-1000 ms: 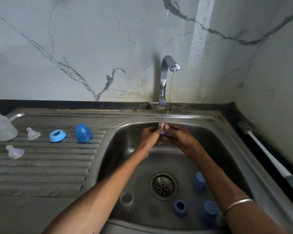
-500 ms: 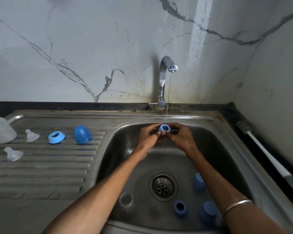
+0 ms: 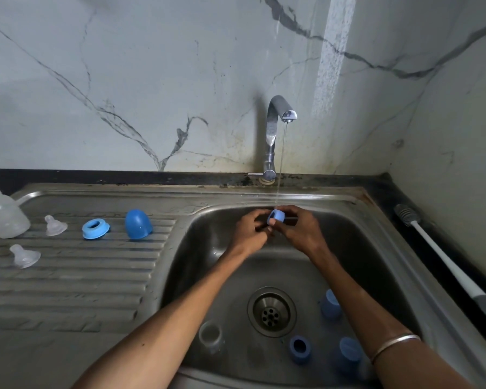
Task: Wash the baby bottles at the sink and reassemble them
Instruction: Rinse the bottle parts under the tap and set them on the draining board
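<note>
While water runs in a thin stream from the tap (image 3: 281, 127), the washed parts lie on the ribbed drainboard (image 3: 68, 276) at far left: a clear bottle body (image 3: 3, 217) on its side at the edge of view, two clear silicone teats (image 3: 55, 226) (image 3: 24, 256), a blue collar ring (image 3: 95, 228) and a blue dome cap (image 3: 137, 223), each apart from the next. Judged by appearance, the teats are soft, floppy and slick when wet, best taken at the wide base flange; the cap and ring are light, rigid plastic that should tolerate a firm pinch. Further right, over the sink (image 3: 376, 220), the left hand (image 3: 249, 234) and right hand (image 3: 299, 233) meet directly under the stream, fingers curled, pinching a second blue collar ring (image 3: 276, 215) between them by its outer wall, its opening turned towards the left. It is small, light and stiff; wet, it is likely slippery, so a grip across the rim from both sides looks sound. In the basin below, around the drain (image 3: 272, 311), unwashed parts wait: a clear piece (image 3: 210, 334) at left, a blue ring (image 3: 300, 348) standing on edge, and two blue caps (image 3: 330, 304) (image 3: 350, 350) close by the right forearm. A long-handled bottle brush (image 3: 443, 262) lies on the dark table (image 3: 382, 189) at far right, untouched.
</note>
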Demonstrator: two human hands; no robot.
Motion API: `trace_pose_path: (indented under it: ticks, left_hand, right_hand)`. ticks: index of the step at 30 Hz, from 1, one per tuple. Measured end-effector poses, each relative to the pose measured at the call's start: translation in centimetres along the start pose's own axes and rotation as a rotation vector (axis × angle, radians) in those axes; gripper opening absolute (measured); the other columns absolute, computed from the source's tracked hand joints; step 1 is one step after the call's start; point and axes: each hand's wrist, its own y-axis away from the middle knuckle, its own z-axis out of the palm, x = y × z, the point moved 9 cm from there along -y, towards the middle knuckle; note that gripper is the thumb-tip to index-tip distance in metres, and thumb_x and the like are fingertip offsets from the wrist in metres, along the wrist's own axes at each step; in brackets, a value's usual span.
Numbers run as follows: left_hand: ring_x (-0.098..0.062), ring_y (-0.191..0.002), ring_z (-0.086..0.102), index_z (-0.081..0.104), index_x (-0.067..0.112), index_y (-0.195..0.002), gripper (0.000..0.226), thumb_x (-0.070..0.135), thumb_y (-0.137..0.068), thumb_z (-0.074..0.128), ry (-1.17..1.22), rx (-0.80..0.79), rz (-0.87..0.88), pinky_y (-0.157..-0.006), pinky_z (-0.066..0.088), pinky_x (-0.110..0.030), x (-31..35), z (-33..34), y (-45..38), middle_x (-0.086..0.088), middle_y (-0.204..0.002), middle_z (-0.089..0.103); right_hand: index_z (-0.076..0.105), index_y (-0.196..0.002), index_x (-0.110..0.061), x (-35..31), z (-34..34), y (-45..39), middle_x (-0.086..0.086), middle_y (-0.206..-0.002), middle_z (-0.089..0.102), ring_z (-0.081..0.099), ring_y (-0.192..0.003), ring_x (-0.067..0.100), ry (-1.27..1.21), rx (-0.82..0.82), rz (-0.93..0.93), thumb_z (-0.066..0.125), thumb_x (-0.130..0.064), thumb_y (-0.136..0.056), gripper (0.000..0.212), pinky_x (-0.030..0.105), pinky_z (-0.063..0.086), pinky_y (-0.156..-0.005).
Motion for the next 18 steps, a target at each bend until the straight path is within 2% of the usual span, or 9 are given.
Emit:
trace_pose_path:
  ticks: [3,5,9,11,14,18]
  left_hand:
    - [-0.024,-0.087,0.075,0.066,0.012,-0.12,0.023,0.012,-0.097,0.063,0.103,-0.013,-0.069,-0.068,0.06,-0.028,-0.4,0.2,0.2,-0.011,-0.099,0.075]
    - [-0.023,-0.081,0.074,0.067,0.01,-0.116,0.019,0.017,-0.102,0.056,0.142,-0.045,-0.103,-0.065,0.058,-0.027,-0.4,0.5,0.5,-0.012,-0.093,0.075]
    - [-0.026,-0.088,0.073,0.067,0.009,-0.118,0.027,0.019,-0.107,0.044,0.136,-0.126,-0.15,-0.069,0.058,-0.028,-0.5,1.1,0.9,-0.011,-0.096,0.073]
    - [-0.027,-0.09,0.072,0.066,0.011,-0.121,0.029,0.012,-0.107,0.041,0.123,-0.134,-0.155,-0.071,0.059,-0.028,-0.6,1.2,0.9,-0.012,-0.099,0.073]
    - [-0.025,-0.083,0.069,0.061,0.015,-0.129,0.033,0.006,-0.106,0.039,0.172,-0.07,-0.131,-0.064,0.058,-0.025,-0.4,0.8,0.7,-0.015,-0.099,0.071]
    - [-0.023,-0.081,0.072,0.063,0.017,-0.13,0.033,0.008,-0.105,0.045,0.192,-0.004,-0.09,-0.067,0.06,-0.028,-0.2,0.2,0.3,-0.013,-0.106,0.074]
  right_hand:
    - [0.064,-0.124,-0.016,-0.1,0.3,0.0,-0.001,-0.119,0.067,0.06,-0.104,0.008,0.015,-0.032,-0.01,0.075,-0.025,-0.084,0.043,0.015,0.044,-0.084]
    - [0.062,-0.128,-0.016,-0.3,0.4,0.1,-0.002,-0.123,0.065,0.059,-0.11,0.01,0.018,-0.045,-0.014,0.075,-0.028,-0.084,0.047,0.019,0.044,-0.088]
    - [0.062,-0.126,-0.016,-0.7,0.0,0.2,-0.001,-0.12,0.064,0.056,-0.105,0.008,0.048,0.001,-0.026,0.077,-0.025,-0.083,0.047,0.006,0.038,-0.074]
    - [0.062,-0.121,-0.015,-0.6,-0.4,0.3,-0.001,-0.115,0.065,0.057,-0.102,0.008,0.05,0.058,-0.015,0.08,-0.022,-0.079,0.047,0.007,0.04,-0.075]
    - [0.062,-0.116,-0.013,-0.7,-0.6,0.4,-0.002,-0.11,0.066,0.059,-0.099,0.008,0.066,0.08,-0.009,0.084,-0.018,-0.074,0.047,0.01,0.044,-0.077]
    - [0.066,-0.115,-0.013,-1.1,-0.4,0.4,-0.004,-0.104,0.067,0.063,-0.094,0.011,0.095,0.047,-0.032,0.082,-0.015,-0.074,0.044,0.007,0.045,-0.07]
